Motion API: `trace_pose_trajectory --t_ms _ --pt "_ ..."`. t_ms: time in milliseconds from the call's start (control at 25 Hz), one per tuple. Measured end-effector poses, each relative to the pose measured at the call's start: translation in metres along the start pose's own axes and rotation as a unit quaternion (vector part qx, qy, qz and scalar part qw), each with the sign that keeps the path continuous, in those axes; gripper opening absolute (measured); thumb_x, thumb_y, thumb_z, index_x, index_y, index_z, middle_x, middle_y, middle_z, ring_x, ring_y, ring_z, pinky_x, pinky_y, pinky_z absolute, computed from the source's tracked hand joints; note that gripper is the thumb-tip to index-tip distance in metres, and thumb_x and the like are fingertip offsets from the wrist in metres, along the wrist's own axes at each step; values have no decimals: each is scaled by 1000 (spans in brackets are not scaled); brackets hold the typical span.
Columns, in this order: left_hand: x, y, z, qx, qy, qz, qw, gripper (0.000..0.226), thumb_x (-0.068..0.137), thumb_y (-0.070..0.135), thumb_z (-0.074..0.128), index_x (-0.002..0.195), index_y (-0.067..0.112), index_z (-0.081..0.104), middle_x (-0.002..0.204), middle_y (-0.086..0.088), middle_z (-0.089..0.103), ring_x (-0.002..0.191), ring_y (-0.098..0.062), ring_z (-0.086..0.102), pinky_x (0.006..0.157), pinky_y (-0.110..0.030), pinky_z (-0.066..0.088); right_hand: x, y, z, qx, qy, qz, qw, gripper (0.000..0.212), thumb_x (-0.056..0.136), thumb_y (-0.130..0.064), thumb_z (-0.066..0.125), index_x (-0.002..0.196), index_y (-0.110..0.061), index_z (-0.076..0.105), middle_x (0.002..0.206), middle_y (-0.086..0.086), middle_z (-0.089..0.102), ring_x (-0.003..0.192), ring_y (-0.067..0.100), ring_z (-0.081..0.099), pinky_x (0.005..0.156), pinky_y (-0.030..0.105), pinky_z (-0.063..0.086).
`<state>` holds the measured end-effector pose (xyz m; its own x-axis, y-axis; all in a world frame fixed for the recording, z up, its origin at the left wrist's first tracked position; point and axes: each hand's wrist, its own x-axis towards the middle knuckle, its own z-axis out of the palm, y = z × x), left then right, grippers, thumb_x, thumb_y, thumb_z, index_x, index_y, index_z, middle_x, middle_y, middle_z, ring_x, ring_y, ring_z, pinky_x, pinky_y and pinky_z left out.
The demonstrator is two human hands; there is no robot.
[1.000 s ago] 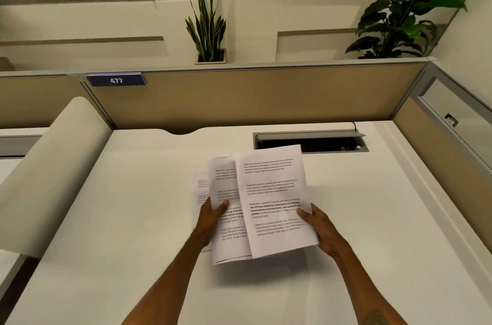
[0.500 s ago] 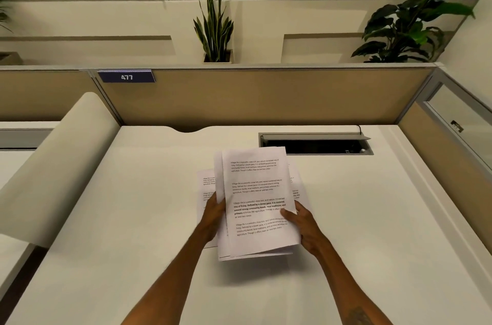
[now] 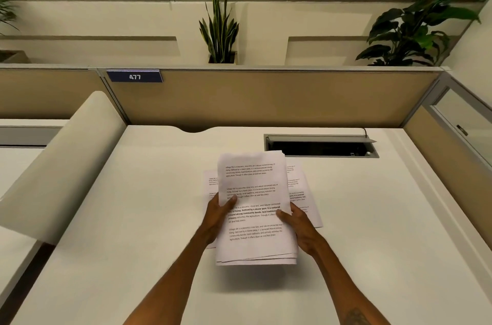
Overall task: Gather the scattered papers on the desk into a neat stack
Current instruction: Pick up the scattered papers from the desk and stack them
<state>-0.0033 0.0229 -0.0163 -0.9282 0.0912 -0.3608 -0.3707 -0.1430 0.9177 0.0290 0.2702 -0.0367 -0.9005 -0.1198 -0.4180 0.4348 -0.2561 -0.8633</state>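
Now both hands grip one bundle of printed sheets [image 3: 254, 207] just above the middle of the white desk [image 3: 372, 231]. The left hand [image 3: 217, 216] clasps the bundle's edge at nine o'clock, thumb laid across the top page and the other fingers curled out of sight behind it. The right hand [image 3: 299, 226] pinches the edge at three o'clock, thumb pressed onto the printed face and fingers tucked underneath. Each hand is closed snugly on the paper, not spread.

The bundle is lifted off the surface and casts a soft shadow on the desk toward six o'clock. Its top edges line up fairly well, while the bottom corners fan slightly (a few page edges show apart from each other there).

Beneath the held bundle, loose pages lie flat on the desk. One loose sheet on the left [image 3: 211, 182] peeks out toward ten o'clock of the bundle, and another loose sheet on the right [image 3: 302, 191] sticks out toward two o'clock, partly covered by the right hand.

Toward one o'clock from the bundle, a cable hatch [image 3: 319, 147] sits open in the desktop. A tan partition [image 3: 279, 101] runs along the far side at twelve o'clock, carrying a blue tag [image 3: 134, 76] reading 477. Behind it stand a snake plant [image 3: 219, 26] and a leafy plant [image 3: 420, 26].
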Motion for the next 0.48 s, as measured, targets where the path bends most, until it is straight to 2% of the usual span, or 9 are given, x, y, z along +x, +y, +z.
trace_pose_trajectory --t_ms 80,120,160,240,280,360,480 --pt "2 1 5 -25 31 -35 999 38 106 39 49 128 13 64 120 -10 75 107 -32 74 88 -44 61 -1 -2 -6 -16 20 -15 1000 38 96 -12 63 134 -10 58 126 14 71 111 36 70 95 53 57" --pt "4 1 5 -1 77 -51 996 40 106 42 47 127 12 64 120 -10 74 108 -32 71 90 -44 59 -1 -4 -13 -16 42 -26 999 38 97 -11 62 135 -10 57 126 15 70 111 36 70 94 52 57" --pt "8 -1 3 69 140 -53 986 39 106 40 49 127 10 63 122 -12 72 111 -33 68 94 -44 56 -3 -5 -21 -8 68 -34 997 39 97 -9 61 135 -10 57 127 15 70 111 37 70 95 52 56" --pt "17 -11 -8 278 230 -58 931 43 101 27 61 138 5 54 138 -18 59 127 -38 56 106 -46 46 -6 -7 -45 15 122 -41 992 40 96 -6 61 136 -7 56 128 17 69 114 40 67 98 54 54" --pt "21 -14 -12 338 241 -83 906 54 98 24 65 144 3 46 145 -20 51 134 -41 48 109 -48 42 -8 -8 -57 24 143 -40 989 41 96 -5 61 136 -7 56 128 18 68 115 42 66 99 56 53" --pt "26 -17 -14 393 241 -126 879 69 93 27 72 147 -1 37 149 -22 41 138 -43 40 110 -52 40 -12 -7 -79 35 173 -35 984 41 96 -5 61 136 -6 56 129 19 68 116 43 65 101 58 50" --pt "32 -19 -9 472 225 -156 838 73 88 37 76 139 0 39 144 -20 42 135 -40 41 107 -52 42 -18 -4 -96 41 200 -27 979 41 95 -5 61 136 -7 57 128 19 68 117 44 64 102 59 49"
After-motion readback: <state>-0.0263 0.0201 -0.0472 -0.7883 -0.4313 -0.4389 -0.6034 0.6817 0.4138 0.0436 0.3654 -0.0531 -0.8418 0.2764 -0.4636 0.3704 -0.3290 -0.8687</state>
